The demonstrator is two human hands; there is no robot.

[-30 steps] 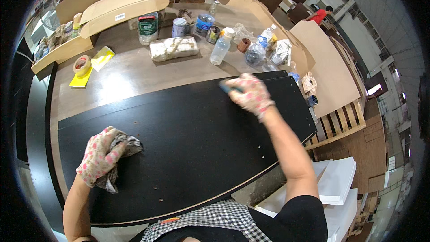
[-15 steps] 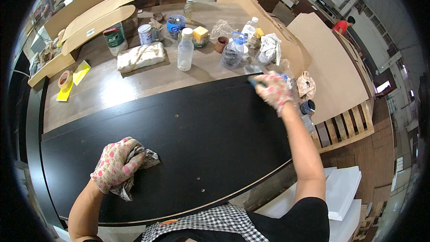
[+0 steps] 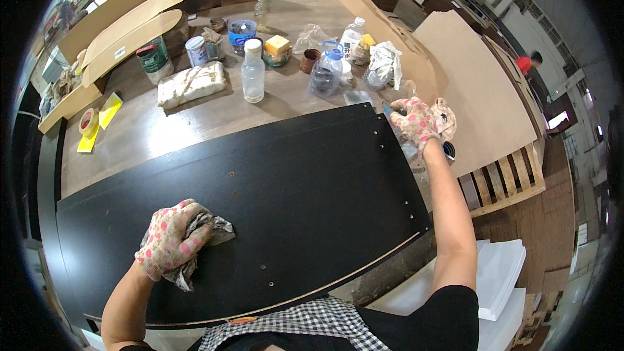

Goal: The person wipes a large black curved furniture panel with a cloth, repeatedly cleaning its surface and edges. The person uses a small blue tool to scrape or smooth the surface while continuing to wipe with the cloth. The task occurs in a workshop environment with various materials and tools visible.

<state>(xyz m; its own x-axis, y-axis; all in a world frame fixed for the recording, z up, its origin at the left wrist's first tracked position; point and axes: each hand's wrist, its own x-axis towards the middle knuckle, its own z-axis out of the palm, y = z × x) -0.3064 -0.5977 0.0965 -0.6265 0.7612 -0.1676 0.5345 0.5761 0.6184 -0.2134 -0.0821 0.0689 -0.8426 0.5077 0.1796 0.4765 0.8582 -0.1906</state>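
A large black board with a curved near edge and several small holes lies on the wood-grain table. My left hand, in a white glove with pink spots, is closed around a crumpled grey rag resting on the board's left part. My right hand, gloved alike, is just beyond the board's far right corner, its fingers bent round a small blue thing. Only one end of that thing shows, so its kind is unclear. A beige crumpled cloth lies beside this hand.
Beyond the board stand a clear bottle, a blue-handled jug, a green can and a white wrapped bundle. A tape roll lies at the left. Cardboard leans at the right; a person in red is far off.
My right hand has moved right, from over the board's far right corner to just past it, with the blue thing. My left hand stays on the rag. The view has shifted slightly.
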